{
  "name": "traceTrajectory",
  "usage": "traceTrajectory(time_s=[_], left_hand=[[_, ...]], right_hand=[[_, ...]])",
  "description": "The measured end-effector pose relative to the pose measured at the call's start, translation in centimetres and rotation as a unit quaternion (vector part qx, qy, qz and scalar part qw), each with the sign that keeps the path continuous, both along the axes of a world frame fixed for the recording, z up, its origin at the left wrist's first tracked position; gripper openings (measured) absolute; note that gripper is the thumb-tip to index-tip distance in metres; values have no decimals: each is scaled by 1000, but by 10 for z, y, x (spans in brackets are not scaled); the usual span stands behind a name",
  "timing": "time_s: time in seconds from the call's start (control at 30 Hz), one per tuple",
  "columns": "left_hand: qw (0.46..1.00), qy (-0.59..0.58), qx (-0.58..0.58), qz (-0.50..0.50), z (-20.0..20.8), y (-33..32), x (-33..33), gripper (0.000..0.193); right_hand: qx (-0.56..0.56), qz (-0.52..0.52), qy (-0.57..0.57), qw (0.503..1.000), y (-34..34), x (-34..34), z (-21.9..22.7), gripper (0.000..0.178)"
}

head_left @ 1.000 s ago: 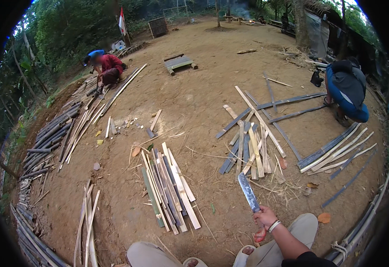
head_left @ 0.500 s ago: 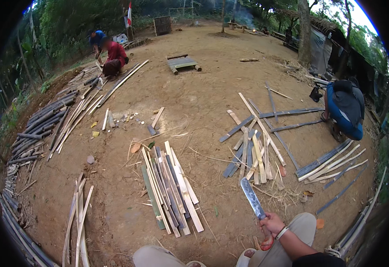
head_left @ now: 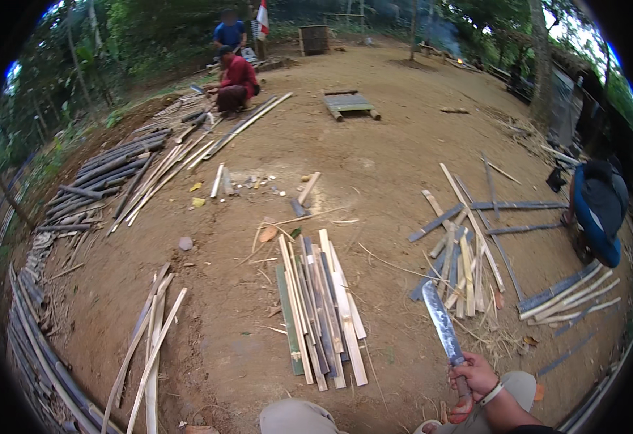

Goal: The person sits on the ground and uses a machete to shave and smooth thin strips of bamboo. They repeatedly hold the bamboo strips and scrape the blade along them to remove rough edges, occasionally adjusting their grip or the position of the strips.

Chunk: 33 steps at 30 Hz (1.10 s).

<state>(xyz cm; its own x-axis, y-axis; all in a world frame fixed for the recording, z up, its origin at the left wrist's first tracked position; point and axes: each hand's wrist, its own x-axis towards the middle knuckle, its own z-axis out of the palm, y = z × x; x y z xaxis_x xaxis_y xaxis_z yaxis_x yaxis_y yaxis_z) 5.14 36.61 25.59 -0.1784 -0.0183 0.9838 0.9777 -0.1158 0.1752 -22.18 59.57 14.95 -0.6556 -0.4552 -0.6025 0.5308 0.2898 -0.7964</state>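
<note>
My right hand (head_left: 474, 375), with a pale band at the wrist, is wrapped round the handle of a machete (head_left: 442, 318). Its broad, dark-and-silver blade points up and away, over bare soil. The reddish butt of the handle shows below my fist. Left of the blade lies a bundle of split bamboo strips (head_left: 321, 311), some pale, some dark, one green. Just beyond the blade tip is a looser pile of bamboo strips (head_left: 468, 267). My left hand is out of view. My knees show at the lower edge.
Long strips (head_left: 150, 347) lie at the near left, dark bamboo poles (head_left: 114, 170) beyond. A person in red (head_left: 237, 83) squats at the far left, near one in blue (head_left: 230, 35). Another person (head_left: 597, 210) bends at the right. A low slatted platform (head_left: 351, 103) stands farther off.
The view has swung left, so everything sits farther right in the picture. The person in blue at the back has straightened up. My right hand keeps its grip on the machete.
</note>
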Motion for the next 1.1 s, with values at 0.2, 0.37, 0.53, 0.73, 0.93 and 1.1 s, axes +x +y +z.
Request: traceTrajectory(time_s=[0.2, 0.37, 0.53, 0.73, 0.93, 1.1], left_hand=[[992, -29, 80, 90, -9, 6, 22, 22], [996, -77, 40, 21, -25, 23, 10, 16], [993, -56, -17, 106, -50, 41, -27, 15], [970, -213, 37, 114, -49, 107, -78, 18], [951, -308, 2, -16, -41, 153, -113, 17], [918, -301, -249, -68, -13, 139, -129, 11]], right_hand=[[-34, 35, 57, 997, -14, -8, 54, 28], [-81, 78, 32, 993, -24, -24, 104, 34], [-111, 108, 72, 985, -23, -39, 95, 39], [-139, 133, 26, 981, -28, -54, 60, 42], [-198, 168, -75, 963, -33, -64, 51, 41], [-247, 198, -89, 945, -24, -67, 57, 41]])
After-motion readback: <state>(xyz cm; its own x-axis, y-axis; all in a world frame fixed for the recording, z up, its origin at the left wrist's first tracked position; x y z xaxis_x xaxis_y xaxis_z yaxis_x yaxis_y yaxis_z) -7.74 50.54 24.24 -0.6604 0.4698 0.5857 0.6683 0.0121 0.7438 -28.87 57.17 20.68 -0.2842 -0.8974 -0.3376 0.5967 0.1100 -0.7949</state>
